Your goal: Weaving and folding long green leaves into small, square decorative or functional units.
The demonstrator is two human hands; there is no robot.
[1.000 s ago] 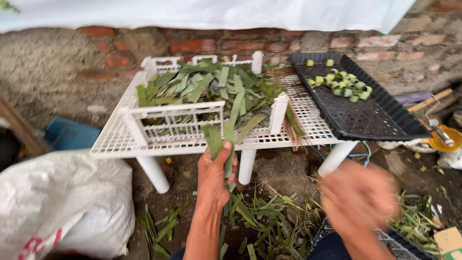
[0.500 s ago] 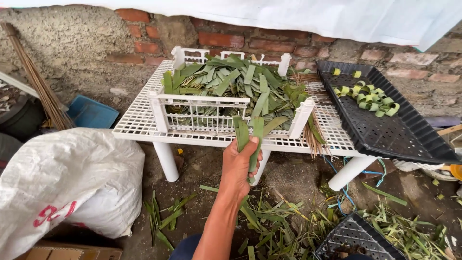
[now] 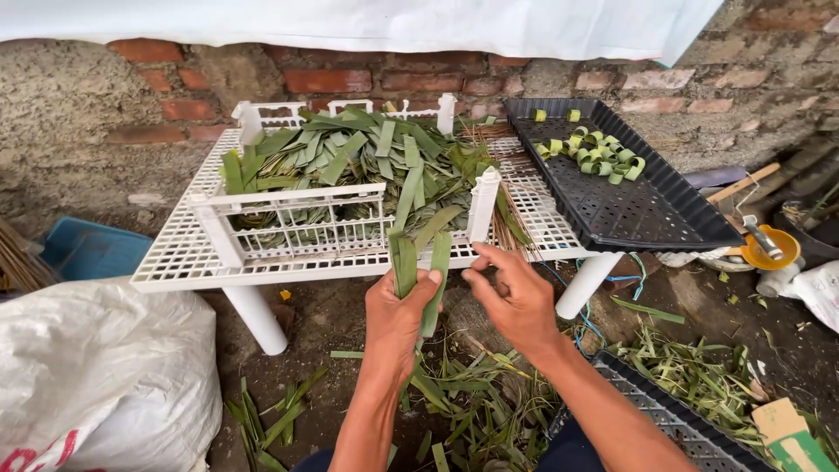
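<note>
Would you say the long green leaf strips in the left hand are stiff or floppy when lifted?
The long green leaf strips probably flex but keep shape: they stand nearly upright above the left hand. Likely light, since fingers alone hold them. The small green leaf curls suggest they bend without snapping.

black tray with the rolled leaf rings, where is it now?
In the head view the black tray is at upper right, lying on the right end of the white plastic rack, beside the pile of cut green leaves; the leaf rings lie at its far end.
</note>
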